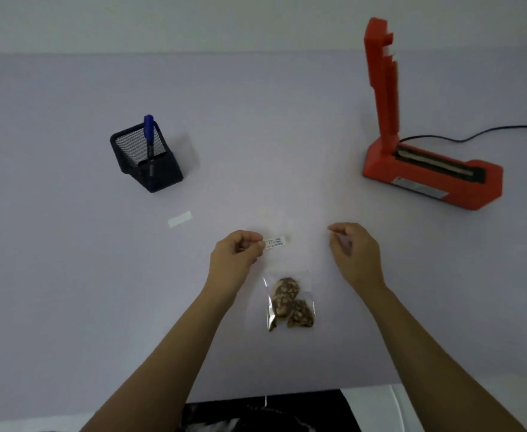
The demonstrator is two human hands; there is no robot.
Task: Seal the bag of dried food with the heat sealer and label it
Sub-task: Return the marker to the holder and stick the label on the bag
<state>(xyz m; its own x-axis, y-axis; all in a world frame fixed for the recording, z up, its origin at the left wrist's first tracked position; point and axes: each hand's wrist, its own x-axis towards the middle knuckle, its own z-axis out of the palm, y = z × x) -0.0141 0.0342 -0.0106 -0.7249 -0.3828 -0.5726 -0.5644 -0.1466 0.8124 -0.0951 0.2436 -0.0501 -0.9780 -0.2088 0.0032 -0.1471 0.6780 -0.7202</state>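
A clear plastic bag (290, 302) with brown dried food slices lies flat on the table near the front edge. Just beyond the bag, my left hand (235, 255) pinches a small white label (275, 242) with blue writing by its left end. My right hand (352, 251) hovers to the right of the label with fingers loosely curled and nothing in it. The orange heat sealer (427, 169) stands at the far right with its arm raised upright.
A black mesh pen holder (146, 157) with a blue pen (148, 132) sits at the left. A white strip of paper (179, 219) lies on the table in front of it. The sealer's black cable (474, 135) runs off to the right.
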